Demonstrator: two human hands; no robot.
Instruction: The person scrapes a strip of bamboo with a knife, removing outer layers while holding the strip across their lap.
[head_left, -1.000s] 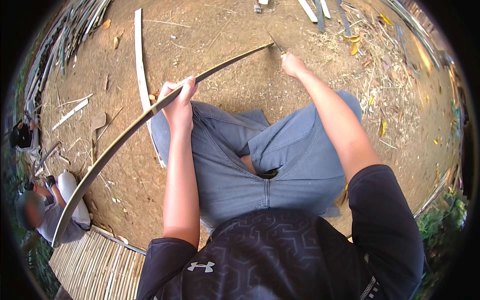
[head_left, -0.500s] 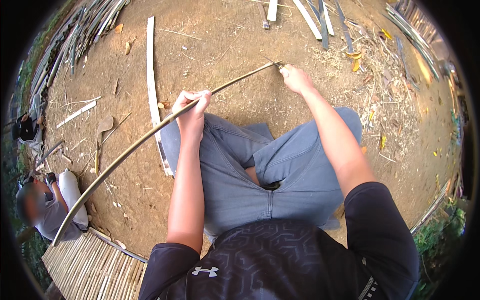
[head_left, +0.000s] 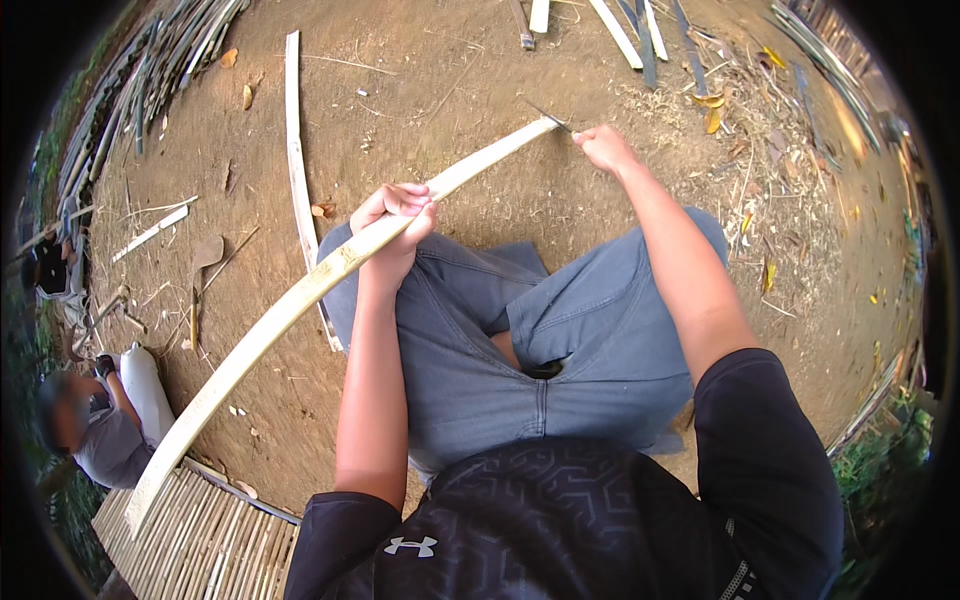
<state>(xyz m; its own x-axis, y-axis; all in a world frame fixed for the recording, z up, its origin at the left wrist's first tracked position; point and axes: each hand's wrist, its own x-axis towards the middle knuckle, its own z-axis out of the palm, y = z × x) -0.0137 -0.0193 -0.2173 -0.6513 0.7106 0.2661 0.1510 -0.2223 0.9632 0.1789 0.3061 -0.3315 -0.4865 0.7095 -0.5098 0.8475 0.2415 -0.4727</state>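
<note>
A long bamboo strip (head_left: 270, 325) slants across the view from lower left to upper middle, its broad pale face turned up. My left hand (head_left: 392, 222) is closed around it above my left knee, thumb and fingers wrapped over its edges. Beyond my knees, my right hand (head_left: 606, 150) grips a knife (head_left: 562, 125) whose handle is mostly hidden in the fist. Its thin dark blade lies at the far end of the strip; whether it touches the wood I cannot tell.
Another pale strip (head_left: 294, 150) lies on the dirt ground left of my knees. A hoe-like tool (head_left: 207, 250) rests farther left. A person (head_left: 110, 425) sits beside a slatted bamboo platform (head_left: 215, 540). Bamboo poles (head_left: 150, 80) are piled far left; shavings and leaves litter the right.
The bamboo strip has rolled in my left hand, from its narrow edge showing to its broad pale face. My right hand with the knife has shifted slightly right.
</note>
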